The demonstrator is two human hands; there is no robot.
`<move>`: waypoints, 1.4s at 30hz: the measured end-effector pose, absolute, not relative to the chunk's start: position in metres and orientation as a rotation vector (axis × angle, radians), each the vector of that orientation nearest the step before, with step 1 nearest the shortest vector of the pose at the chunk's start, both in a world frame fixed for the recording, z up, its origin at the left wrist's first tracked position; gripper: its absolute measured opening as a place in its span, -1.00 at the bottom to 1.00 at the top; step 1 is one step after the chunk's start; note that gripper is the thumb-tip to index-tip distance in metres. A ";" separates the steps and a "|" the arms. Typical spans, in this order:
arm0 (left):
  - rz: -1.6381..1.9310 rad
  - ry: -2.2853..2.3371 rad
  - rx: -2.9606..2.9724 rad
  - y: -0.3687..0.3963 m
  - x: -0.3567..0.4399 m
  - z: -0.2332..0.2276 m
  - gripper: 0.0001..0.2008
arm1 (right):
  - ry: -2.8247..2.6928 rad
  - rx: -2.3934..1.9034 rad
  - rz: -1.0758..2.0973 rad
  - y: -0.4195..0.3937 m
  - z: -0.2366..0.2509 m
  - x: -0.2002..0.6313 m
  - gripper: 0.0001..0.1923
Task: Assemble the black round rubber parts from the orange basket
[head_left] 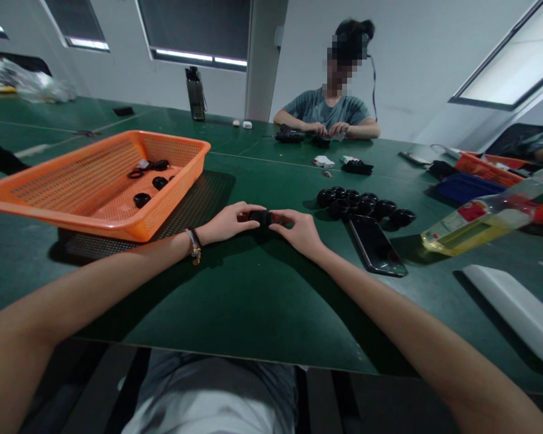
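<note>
While round black pieces cluster to the right, my left hand and right hand pinch a small black part over the desk, its longer axis apparently running crosswise between them

A person's left hand and right hand hold a small black part over a green table, between an orange perforated plastic basket and a cluster of round, glossy black pieces beside a dark smartphone, as a co-worker in grey-green sits opposite.
</note>
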State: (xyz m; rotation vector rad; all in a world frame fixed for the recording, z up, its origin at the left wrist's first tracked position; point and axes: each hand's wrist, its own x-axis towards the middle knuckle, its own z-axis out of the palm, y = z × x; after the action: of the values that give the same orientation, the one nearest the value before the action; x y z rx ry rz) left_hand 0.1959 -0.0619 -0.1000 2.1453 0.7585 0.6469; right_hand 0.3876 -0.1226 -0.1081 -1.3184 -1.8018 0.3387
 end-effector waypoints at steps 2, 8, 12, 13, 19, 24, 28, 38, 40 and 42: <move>0.653 0.756 2.137 -0.062 0.196 -0.100 -0.60 | -1.804 -1.314 0.337 -0.123 -0.108 0.387 -0.74; 0.652 0.751 2.124 -0.061 0.196 -0.100 -0.60 | -1.820 -1.303 0.326 -0.124 -0.108 0.388 -0.73; 0.655 0.739 2.108 -0.061 0.196 -0.101 -0.60 | -1.842 -1.286 0.308 -0.124 -0.108 0.389 -0.72; 0.655 0.738 2.110 -0.061 0.195 -0.102 -0.61 | -1.844 -1.283 0.304 -0.124 -0.108 0.389 -0.73; 0.653 0.735 2.117 -0.061 0.195 -0.102 -0.61 | -1.827 -1.295 0.284 -0.124 -0.108 0.388 -0.74; 0.642 0.746 2.132 -0.061 0.195 -0.102 -0.60 | -1.793 -1.287 0.348 -0.124 -0.108 0.387 -0.70; 0.649 0.761 2.152 -0.060 0.195 -0.103 -0.60 | -1.780 -1.292 0.357 -0.123 -0.109 0.387 -0.74; 0.652 0.760 2.128 -0.060 0.196 -0.102 -0.60 | -1.794 -1.300 0.338 -0.124 -0.108 0.387 -0.73; 0.653 0.761 2.127 -0.060 0.196 -0.102 -0.60 | -1.800 -1.304 0.324 -0.124 -0.108 0.387 -0.72; 0.655 0.758 2.126 -0.060 0.196 -0.102 -0.60 | -1.807 -1.306 0.308 -0.124 -0.108 0.387 -0.72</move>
State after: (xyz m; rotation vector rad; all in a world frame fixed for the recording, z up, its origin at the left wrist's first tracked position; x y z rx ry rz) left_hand 0.1958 -0.0603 -0.1019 2.1265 0.7580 0.6553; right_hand 0.3872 -0.1242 -0.1078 -1.3062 -1.8066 0.3084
